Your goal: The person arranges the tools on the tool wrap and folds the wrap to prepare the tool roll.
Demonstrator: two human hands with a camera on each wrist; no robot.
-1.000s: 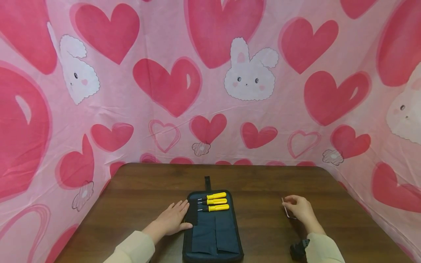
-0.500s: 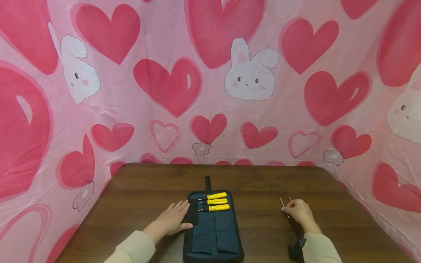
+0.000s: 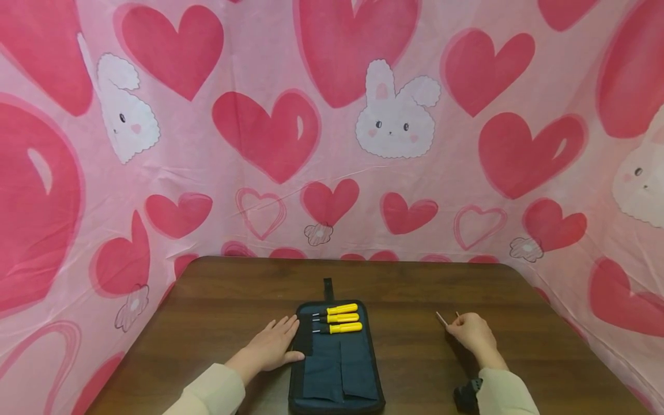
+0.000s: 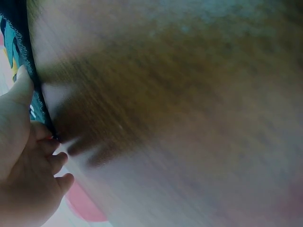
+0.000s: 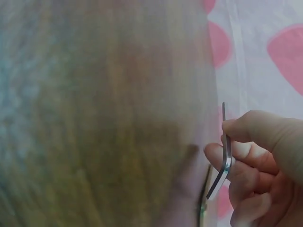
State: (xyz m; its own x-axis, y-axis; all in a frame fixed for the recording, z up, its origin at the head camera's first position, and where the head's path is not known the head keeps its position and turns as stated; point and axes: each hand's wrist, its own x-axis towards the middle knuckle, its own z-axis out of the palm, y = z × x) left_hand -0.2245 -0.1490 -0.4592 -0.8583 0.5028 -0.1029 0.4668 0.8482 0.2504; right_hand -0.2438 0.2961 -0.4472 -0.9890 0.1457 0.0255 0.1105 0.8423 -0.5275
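On the brown table lies an unrolled dark tool pouch (image 3: 316, 369), with several pockets in its lower half. Three yellow-handled screwdrivers (image 3: 342, 317) sit in its upper part, their shafts pointing left. My left hand (image 3: 270, 346) rests on the pouch's left border with fingers stretched out; the left wrist view has the thumb (image 4: 23, 85) against that edge. Off to the right, just above the table, my right hand (image 3: 473, 333) pinches a thin L-shaped metal hex key (image 5: 227, 156) between thumb and fingers. Both ends of the hex key stick out; its middle is partly hidden by fingers.
A black strap (image 3: 327, 288) extends from the pouch's top toward the far table (image 3: 249, 276) edge. A black device (image 3: 467, 396) sits at my right wrist. Behind the table hangs a pink heart-and-rabbit cloth (image 3: 332, 150).
The right hand has turned the hex key, so its long end now points up and left and its short end shows beyond the fingers. The left hand and pouch have stayed put.
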